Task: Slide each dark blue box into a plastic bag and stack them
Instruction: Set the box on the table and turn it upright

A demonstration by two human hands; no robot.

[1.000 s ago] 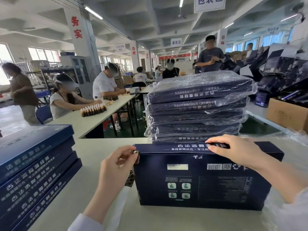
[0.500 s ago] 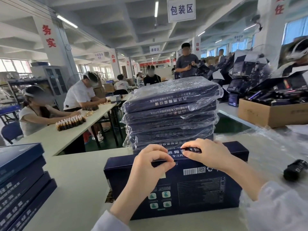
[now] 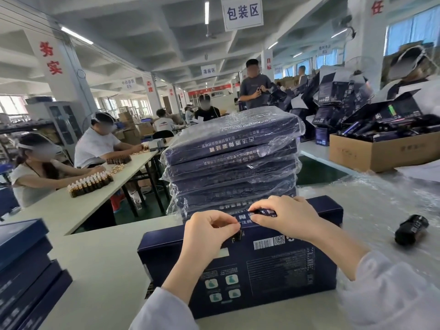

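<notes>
The dark blue box [image 3: 273, 265] is standing on a long edge at the near middle of the tabletop [image 3: 102, 258], its printed back facing the person. Both hands are working at its top edge. The left hand [image 3: 209, 231] is keeping a tight grip, thumb and curled fingertips pinching a small dark piece at that edge; what the piece is cannot be told. Just beside it, the right hand [image 3: 285, 220] is curling its grip over the same edge, pinching the top flap. A stack of bagged boxes [image 3: 231, 158] is sitting right behind the box. A stack of unbagged boxes [image 3: 23, 270] is lying at the left edge. Clear plastic bags [image 3: 392, 198] and a small dark bottle [image 3: 410, 229] are lying toward the right.
</notes>
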